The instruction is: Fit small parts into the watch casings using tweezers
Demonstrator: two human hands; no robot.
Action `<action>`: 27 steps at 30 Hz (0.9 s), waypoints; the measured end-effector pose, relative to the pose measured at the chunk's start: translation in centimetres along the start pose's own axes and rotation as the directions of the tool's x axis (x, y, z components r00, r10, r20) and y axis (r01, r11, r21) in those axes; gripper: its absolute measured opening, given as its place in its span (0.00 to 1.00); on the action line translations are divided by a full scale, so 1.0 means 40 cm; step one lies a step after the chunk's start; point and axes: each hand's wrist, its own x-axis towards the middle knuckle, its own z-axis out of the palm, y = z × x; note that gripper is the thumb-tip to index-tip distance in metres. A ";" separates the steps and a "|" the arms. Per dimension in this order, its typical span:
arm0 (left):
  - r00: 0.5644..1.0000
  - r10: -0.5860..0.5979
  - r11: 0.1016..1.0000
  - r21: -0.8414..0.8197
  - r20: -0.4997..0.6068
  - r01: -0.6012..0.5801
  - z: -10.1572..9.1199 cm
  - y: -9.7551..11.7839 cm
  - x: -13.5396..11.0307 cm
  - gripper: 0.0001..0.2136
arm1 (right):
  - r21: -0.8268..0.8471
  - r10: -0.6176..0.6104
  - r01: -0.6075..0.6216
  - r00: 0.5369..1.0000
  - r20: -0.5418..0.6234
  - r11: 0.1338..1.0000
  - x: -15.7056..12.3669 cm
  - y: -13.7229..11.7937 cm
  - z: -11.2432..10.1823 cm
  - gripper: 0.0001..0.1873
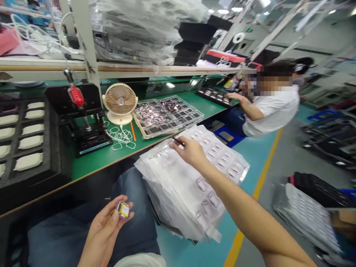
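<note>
My left hand (111,222) is closed around a small rounded-square device part (123,210), held above my lap. It has a purplish rim and a yellow and white inner face. My right hand (191,152) reaches over a stack of translucent film sheets (178,185), its fingers pinched on a thin dark stick-like tool (178,141). Whether that tool is a pair of tweezers cannot be made out. The sheets carry rows of small ring-shaped pieces (213,199) under the film, and the stack sits beside my knee, next to the bench edge.
On the green bench (97,163) stand a lever press (83,115) with a red handle, a beige fan (120,102), trays of small parts (155,116) and loose white rings (119,137). A black foam tray (55,167) holds pale cases at left. A co-worker (272,107) sits farther along.
</note>
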 end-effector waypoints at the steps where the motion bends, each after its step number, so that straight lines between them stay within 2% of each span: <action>1: 0.999 0.005 1.000 0.008 0.035 -0.005 0.013 0.001 0.001 0.22 | 0.068 -0.076 0.074 0.997 0.025 0.995 -0.047 -0.043 0.019 0.12; 2: 0.998 0.011 1.000 0.016 0.068 -0.013 0.026 0.003 0.001 0.21 | 0.160 -0.165 0.153 0.985 0.060 0.975 -0.098 -0.087 0.043 0.12; 3: 0.995 0.016 1.000 0.022 0.096 -0.018 0.036 0.004 0.002 0.21 | 0.359 -0.277 0.230 0.957 0.086 0.905 -0.148 -0.129 0.068 0.13; 4: 0.993 0.020 0.999 0.023 0.119 -0.023 0.044 0.004 0.002 0.21 | 0.507 -0.335 0.236 0.936 0.112 0.829 -0.195 -0.167 0.093 0.13; 6: 0.989 0.026 1.000 0.013 0.145 -0.028 0.046 0.006 0.000 0.21 | 0.672 -0.382 0.175 0.908 0.173 0.720 -0.267 -0.225 0.134 0.14; 9: 0.988 0.031 1.000 -0.006 0.148 -0.031 0.026 0.012 -0.013 0.21 | 0.768 -0.385 0.024 0.875 0.293 0.640 -0.308 -0.267 0.162 0.18; 14: 0.991 0.072 0.997 -0.017 0.110 -0.071 -0.020 0.024 -0.033 0.19 | 0.870 -0.534 -0.265 0.702 0.470 0.417 -0.296 -0.291 0.162 0.22; 18: 0.977 0.105 0.994 -0.026 0.183 -0.102 -0.048 0.024 -0.035 0.20 | 0.773 -0.500 -0.507 0.590 0.634 0.381 -0.296 -0.305 0.166 0.22; 19: 0.974 0.117 0.993 -0.033 0.192 -0.112 -0.054 0.024 -0.035 0.20 | 0.768 -0.489 -0.513 0.592 0.641 0.384 -0.299 -0.306 0.164 0.22; 20: 0.973 0.129 0.991 -0.040 0.190 -0.124 -0.060 0.025 -0.036 0.20 | 0.793 -0.485 -0.469 0.627 0.609 0.390 -0.304 -0.308 0.160 0.21; 21: 0.973 0.145 0.989 -0.044 0.180 -0.139 -0.065 0.026 -0.036 0.19 | 0.841 -0.491 -0.373 0.688 0.534 0.392 -0.310 -0.310 0.155 0.19; 22: 0.972 0.168 0.986 -0.044 0.165 -0.163 -0.069 0.026 -0.036 0.19 | 0.891 -0.509 -0.235 0.752 0.420 0.388 -0.319 -0.312 0.150 0.17; 23: 0.969 0.195 0.981 -0.040 0.150 -0.191 -0.072 0.027 -0.036 0.19 | 0.922 -0.534 -0.083 0.794 0.291 0.378 -0.328 -0.314 0.145 0.14; 24: 0.964 0.226 0.974 -0.035 0.138 -0.224 -0.075 0.028 -0.036 0.19 | 0.931 -0.561 0.052 0.809 0.173 0.362 -0.339 -0.316 0.142 0.11; 25: 0.957 0.258 0.966 -0.028 0.133 -0.257 -0.076 0.028 -0.034 0.19 | 0.926 -0.587 0.157 0.805 0.081 0.342 -0.349 -0.318 0.141 0.10; 27: 0.943 0.303 0.953 -0.014 0.139 -0.304 -0.076 0.027 -0.032 0.19 | 0.909 -0.622 0.278 0.783 -0.026 0.311 -0.365 -0.323 0.145 0.11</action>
